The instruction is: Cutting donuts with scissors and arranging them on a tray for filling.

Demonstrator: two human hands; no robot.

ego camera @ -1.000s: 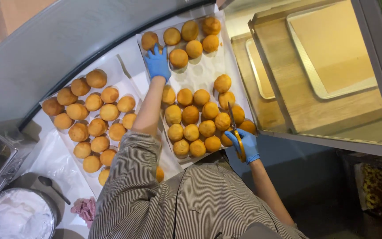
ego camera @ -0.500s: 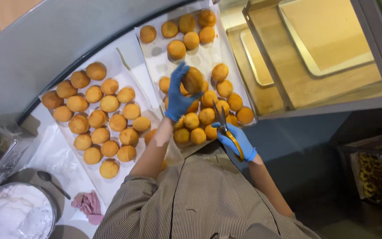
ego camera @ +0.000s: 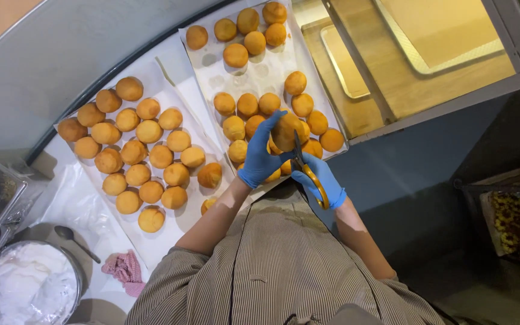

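Now left hand (ego camera: 260, 157) grips bun (ego camera: 285, 130) w/ fingers curled, right hand (ego camera: 321, 180) holds scissors (ego camera: 306, 168).

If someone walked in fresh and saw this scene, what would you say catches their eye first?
Most striking are the blue-gloved hands at centre: the left hand grips a golden round bun while the right hand works yellow-handled scissors against it. Behind them, two paper-lined trays hold rows of similar buns, and a bowl of white cream sits at lower left.
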